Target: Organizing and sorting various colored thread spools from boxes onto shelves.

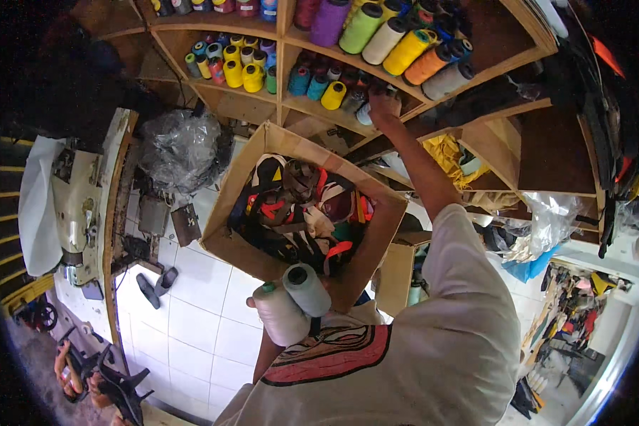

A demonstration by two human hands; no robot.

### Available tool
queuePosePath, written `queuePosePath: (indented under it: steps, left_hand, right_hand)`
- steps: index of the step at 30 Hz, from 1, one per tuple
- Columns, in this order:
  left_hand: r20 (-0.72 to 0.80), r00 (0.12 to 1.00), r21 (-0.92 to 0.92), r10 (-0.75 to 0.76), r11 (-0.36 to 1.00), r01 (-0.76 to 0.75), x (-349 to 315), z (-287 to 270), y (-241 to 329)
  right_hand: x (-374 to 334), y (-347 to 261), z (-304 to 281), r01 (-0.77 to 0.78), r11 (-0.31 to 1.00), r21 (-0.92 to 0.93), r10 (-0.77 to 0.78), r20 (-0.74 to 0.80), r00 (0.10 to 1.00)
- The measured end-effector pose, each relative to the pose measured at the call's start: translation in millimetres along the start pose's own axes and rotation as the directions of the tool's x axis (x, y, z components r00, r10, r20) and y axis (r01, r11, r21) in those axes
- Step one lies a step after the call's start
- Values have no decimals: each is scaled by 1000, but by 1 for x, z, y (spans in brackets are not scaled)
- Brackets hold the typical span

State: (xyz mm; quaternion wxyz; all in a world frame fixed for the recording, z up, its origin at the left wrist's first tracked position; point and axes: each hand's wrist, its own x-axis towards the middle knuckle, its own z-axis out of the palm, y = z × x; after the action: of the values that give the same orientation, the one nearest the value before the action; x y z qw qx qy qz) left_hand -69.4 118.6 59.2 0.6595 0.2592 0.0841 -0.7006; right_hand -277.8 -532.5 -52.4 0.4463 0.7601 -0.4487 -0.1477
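Note:
My left hand [251,303] is mostly hidden behind two white thread cones [295,302] that it holds against my chest. An open cardboard box [227,238] full of coloured straps and fabric pieces [298,206] sits just beyond them, its near corner touching the cones. My right arm stretches up past the box to a wooden shelf [319,105] lined with thread cones. My right hand [383,106] rests among them, fingers on a pale grey cone [364,113] beside a yellow one [333,94]. Whether the fingers grip it is unclear.
More coloured cones [397,39] fill the upper shelves. A sewing machine [74,206] stands on a table at left, with a crumpled plastic bag [181,149] beside it. Dark slippers [156,284] lie on the white tiled floor. Plastic bags [547,220] and yellow cloth [447,153] fill the right shelves.

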Motion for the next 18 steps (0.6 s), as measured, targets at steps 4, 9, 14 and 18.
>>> queuePosePath:
  steps: [4,9,14,18]
  left_hand:
    - [-220,970,16,105,994,-104,-28,-17,-1]
    - [-180,982,5,66,998,-66,-23,-18,-5]
    - [-194,979,2,64,998,-65,-27,-20,-7]
    - [-172,984,5,42,999,-41,-23,-17,-8]
  right_hand:
    - [1,-74,-174,-17,783,621,-343,455,822]
    - [2,-44,-167,24,837,547,-360,517,777]
    - [-13,-47,-161,191,828,526,-346,212,914]
    - [-5,-30,-152,106,823,558,-428,486,762]
